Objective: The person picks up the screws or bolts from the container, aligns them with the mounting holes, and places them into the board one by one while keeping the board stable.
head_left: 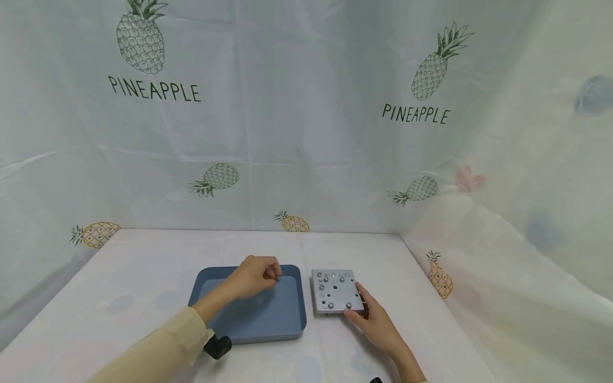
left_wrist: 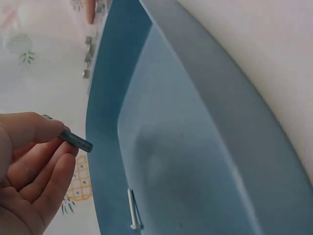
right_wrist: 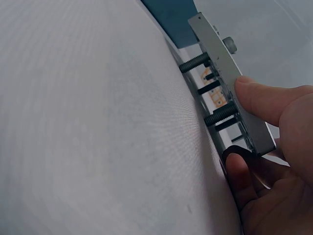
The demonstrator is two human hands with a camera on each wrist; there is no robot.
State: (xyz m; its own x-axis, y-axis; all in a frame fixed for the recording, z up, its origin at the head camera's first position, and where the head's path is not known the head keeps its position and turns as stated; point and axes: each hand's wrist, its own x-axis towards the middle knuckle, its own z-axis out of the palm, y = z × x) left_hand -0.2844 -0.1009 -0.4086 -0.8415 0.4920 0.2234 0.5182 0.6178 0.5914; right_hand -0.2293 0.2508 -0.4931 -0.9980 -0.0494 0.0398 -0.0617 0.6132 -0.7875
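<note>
Over the blue tray (head_left: 258,319), my left hand (head_left: 256,276) pinches a dark threaded bolt (left_wrist: 78,141) between thumb and fingers; its far end is hidden by them. Inside the tray, a thin silvery screw (left_wrist: 131,208) lies along the wall in the left wrist view. My right hand (head_left: 378,324) grips the near right corner of a square metal plate (head_left: 341,295), thumb on top and fingers beneath. Several bolt heads and holes show on the plate's upper face. From its underside stick out several threaded shanks, one of them a thick bolt (right_wrist: 194,62).
The tray's raised right rim (head_left: 303,298) stands between the left hand and the plate. A pale cloth (head_left: 143,287) covers the table, and a pineapple-print curtain (head_left: 306,133) hangs behind and at the sides. Black wrist gear (head_left: 217,347) sits by the left sleeve.
</note>
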